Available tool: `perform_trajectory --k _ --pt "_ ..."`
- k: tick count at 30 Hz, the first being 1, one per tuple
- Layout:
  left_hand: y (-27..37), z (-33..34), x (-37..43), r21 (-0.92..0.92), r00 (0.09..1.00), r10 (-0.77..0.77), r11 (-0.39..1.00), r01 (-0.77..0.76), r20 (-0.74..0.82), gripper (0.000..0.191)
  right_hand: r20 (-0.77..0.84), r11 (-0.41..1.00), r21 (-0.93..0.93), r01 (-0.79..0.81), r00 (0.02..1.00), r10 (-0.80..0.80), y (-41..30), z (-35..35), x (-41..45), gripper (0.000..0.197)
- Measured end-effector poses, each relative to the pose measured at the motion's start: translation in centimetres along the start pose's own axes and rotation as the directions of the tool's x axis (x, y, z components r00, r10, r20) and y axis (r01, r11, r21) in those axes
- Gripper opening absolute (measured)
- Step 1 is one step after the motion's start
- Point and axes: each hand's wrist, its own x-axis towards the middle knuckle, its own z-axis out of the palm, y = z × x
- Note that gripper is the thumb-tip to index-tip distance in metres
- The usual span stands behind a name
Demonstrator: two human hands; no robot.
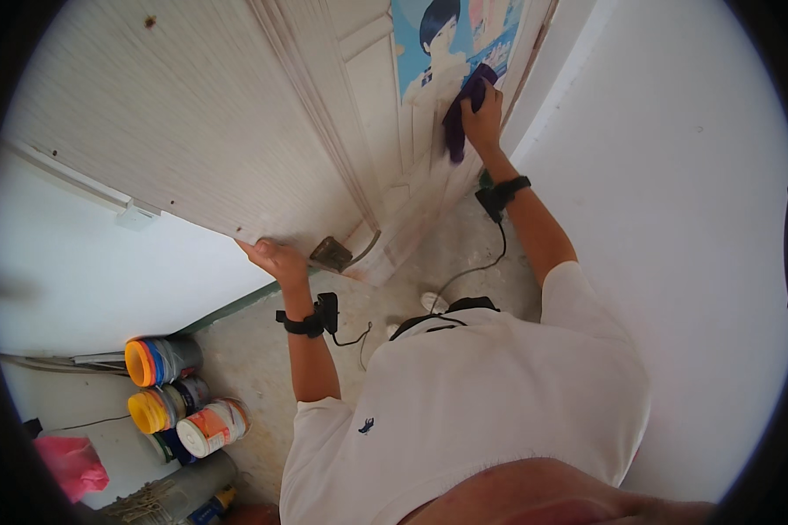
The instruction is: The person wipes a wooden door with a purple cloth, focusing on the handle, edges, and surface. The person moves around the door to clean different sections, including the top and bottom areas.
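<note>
A pale wood-grain door (190, 118) with moulded panels stands open before me. My left hand (277, 261) grips its edge, the thumb on the near face and the other fingers hidden behind. Close to that hand, a dark, worn metal lock fitting (331, 253) sits on the door. In my right hand (483, 121) is a bunched dark purple cloth (458, 125), pressed against the panelled side of the door. The cloth overlaps the lower part of a blue poster (410, 46) with a printed figure.
White walls (683, 164) rise on both sides. On the concrete floor (262, 367) at left stand several paint buckets (211, 428), some with yellow insides. A pink bag (72, 466) lies beyond them. Black wrist straps (305, 323) on both forearms trail thin cables (479, 268).
</note>
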Motion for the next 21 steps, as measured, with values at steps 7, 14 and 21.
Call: perform_trajectory --k 7,14,21 --pt "-0.7 -0.6 -0.4 -0.019 0.995 -0.047 0.999 0.048 0.085 0.099 0.013 0.896 0.272 0.351 0.930 -0.368 -14.6 -4.4 1.4 0.045" --pt "-2.2 -0.5 -0.9 0.083 0.999 0.009 0.996 -0.005 -0.044 0.066 0.127 0.955 0.248 0.161 0.972 -0.197 -10.9 -1.7 -7.6 0.041" --pt "-0.3 -0.8 0.0 0.056 0.996 -0.069 0.996 0.065 0.063 0.095 -0.039 0.842 0.438 0.314 0.943 -0.331 -18.3 -4.7 -3.4 0.059"
